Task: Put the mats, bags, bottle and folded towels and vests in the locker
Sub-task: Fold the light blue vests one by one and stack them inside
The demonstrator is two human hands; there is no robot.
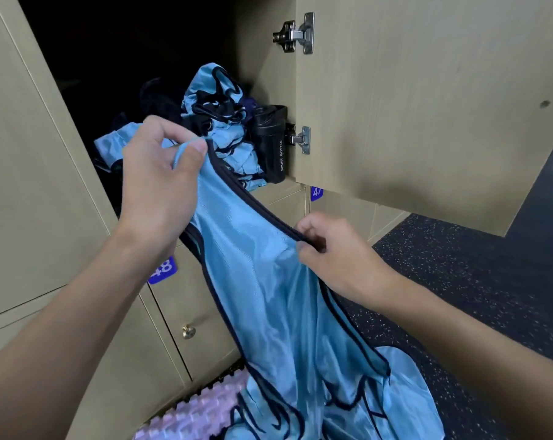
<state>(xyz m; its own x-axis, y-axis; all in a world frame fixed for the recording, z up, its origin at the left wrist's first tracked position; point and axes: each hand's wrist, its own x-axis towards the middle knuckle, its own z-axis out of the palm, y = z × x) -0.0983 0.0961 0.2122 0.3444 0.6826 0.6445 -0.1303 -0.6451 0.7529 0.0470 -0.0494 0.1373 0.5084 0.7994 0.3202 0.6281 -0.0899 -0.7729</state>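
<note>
Seen from the head camera, a person holds a light-blue vest (268, 296) at the mouth of an open locker (268, 77). The left hand (161, 182) pinches the vest's upper edge, thumb pressed against curled fingers, just in front of the locker's dark opening. The right hand (335, 258), lower and nearer the camera, has its fingers curled tightly on the navy trim. That trim is pulled taut between the two hands and runs from upper left to lower right.

The vest's long axis slopes down from the locker's sill toward the bottom of the frame. It is a thin, shiny fabric edged with dark piping. Its lower end bunches in loose folds, and whether more vests lie among them cannot be told.

Inside the locker a crumpled heap of vests (218, 122) in the same blue sits against the right side. Beside it, touching or nearly so, a black bottle (270, 144) stands upright, lettered "SPORT BOTTLE" along its side.

The pale wood-grain door (427, 106) is swung open to the right on two metal hinges (295, 33). Below are closed doors with a blue number tag (316, 192) reading 47 and a round brass knob (188, 331). A lilac mat (205, 411) with a ridged foam surface lies at the bottom edge, on a dark speckled floor (459, 281).
</note>
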